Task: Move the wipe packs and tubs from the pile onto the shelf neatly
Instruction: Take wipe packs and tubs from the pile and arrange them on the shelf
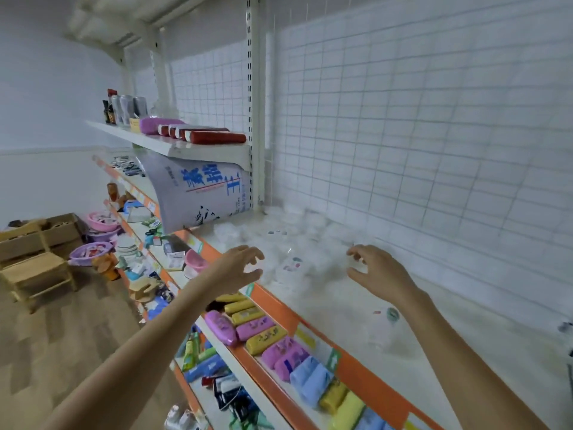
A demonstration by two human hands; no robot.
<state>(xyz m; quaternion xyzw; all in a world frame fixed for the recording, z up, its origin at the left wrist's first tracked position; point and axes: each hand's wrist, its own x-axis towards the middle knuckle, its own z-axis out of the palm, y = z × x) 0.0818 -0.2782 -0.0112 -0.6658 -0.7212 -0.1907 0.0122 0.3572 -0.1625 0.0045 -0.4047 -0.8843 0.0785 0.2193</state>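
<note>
A blurred, washed-out cluster of white wipe packs and tubs lies on the white shelf, reaching back toward the wire grid. My left hand hovers at the cluster's left edge and my right hand at its right edge. The fingers of both are spread and loosely bent, and neither holds anything. Whether the fingertips touch the packs is unclear. One more white tub sits alone on the shelf, below my right forearm.
A big grey sack leans at the shelf's left end, under an upper shelf of red tubes and bottles. The lower shelf carries coloured soap packs. An orange price rail edges the shelf. Wooden chairs and basins stand on the floor, left.
</note>
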